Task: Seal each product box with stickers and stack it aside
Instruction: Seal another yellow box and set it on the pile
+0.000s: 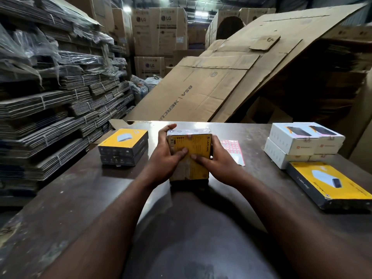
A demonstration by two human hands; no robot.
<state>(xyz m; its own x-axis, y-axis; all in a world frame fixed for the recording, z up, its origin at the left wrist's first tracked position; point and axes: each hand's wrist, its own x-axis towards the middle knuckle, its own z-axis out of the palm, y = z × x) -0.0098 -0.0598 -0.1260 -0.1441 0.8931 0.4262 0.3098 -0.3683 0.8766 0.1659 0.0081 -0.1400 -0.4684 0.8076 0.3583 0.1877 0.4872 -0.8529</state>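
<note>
A yellow product box (pixel 196 144) stands tilted on its lower end on the dark table (pixel 80 198), its printed back towards me. My left hand (pixel 167 152) grips its left side, fingers curled over the top corner and thumb on the face. My right hand (pixel 216 160) holds the right side, thumb pressed on the face. A small pink sticker sits across the box's top edge. A sheet of pink stickers (pixel 233 150) lies flat just right of the box, partly behind my right hand.
Two stacked yellow boxes (pixel 123 147) sit at the left. White boxes (pixel 302 143) are stacked at the right, with a flat yellow box (pixel 330 184) in front of them. Bundled cardboard lines the left; large flattened cartons lean behind the table.
</note>
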